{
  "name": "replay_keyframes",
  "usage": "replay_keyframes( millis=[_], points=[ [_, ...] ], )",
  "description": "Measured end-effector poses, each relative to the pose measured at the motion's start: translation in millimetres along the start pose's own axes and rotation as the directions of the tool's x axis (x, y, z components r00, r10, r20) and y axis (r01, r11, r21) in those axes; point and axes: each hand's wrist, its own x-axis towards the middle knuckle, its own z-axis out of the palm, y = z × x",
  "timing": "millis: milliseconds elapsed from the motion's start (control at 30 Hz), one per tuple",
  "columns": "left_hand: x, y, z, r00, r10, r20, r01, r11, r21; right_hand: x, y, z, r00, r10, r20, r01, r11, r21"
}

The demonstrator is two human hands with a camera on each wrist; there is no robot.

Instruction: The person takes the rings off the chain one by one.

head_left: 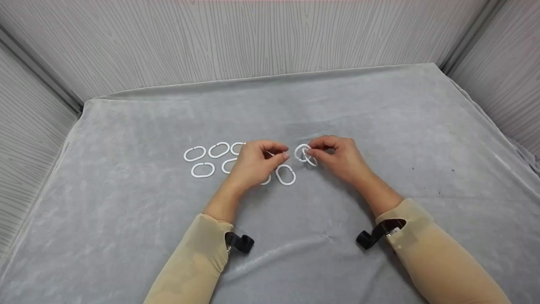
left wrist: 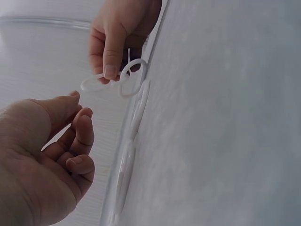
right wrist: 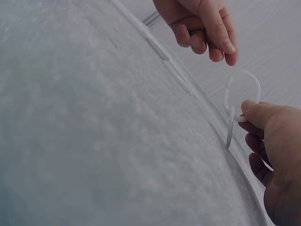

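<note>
My right hand (head_left: pixel 339 158) pinches a white oval shower curtain ring (right wrist: pixel 259 89) between thumb and forefinger. A second white ring (right wrist: pixel 230 129) is linked through it and hangs below the fingertips. My left hand (head_left: pixel 255 164) hovers just left of the pair, fingers loosely bent, thumb and forefinger apart with nothing between them. On the cloth below it lies a single loose ring (head_left: pixel 286 184). Another ring (head_left: pixel 266 183) is partly hidden by the left hand.
Several more loose white rings (head_left: pixel 203 176) lie left of the left hand on the grey cloth (head_left: pixel 126 211). Pale wood-grain panels (head_left: pixel 253 38) stand behind and at both sides of the table. Each wrist carries a small black camera (head_left: pixel 242 243).
</note>
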Motion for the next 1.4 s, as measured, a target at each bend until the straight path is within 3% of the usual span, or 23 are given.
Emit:
replay_keyframes(
  millis=[267, 800, 1400],
  points=[
    [0.0, -5.1, 6.1, 0.999, 0.022, -0.045, -0.023, 0.999, -0.036, -0.1, 0, 1, 0.999, -0.037, 0.012, 0.037, 0.999, -0.006],
    [1.4, -14.3, 16.9, 1.0, 0.024, -0.01, -0.025, 0.99, -0.136, -1.5, -2, -1, 0.996, -0.073, 0.042, 0.074, 0.997, -0.011],
    [2.4, -17.7, 18.1, 0.998, 0.061, 0.032, -0.057, 0.992, -0.115, -1.1, 1, 0, 0.995, -0.064, 0.071, 0.067, 0.997, -0.043]
  ],
)
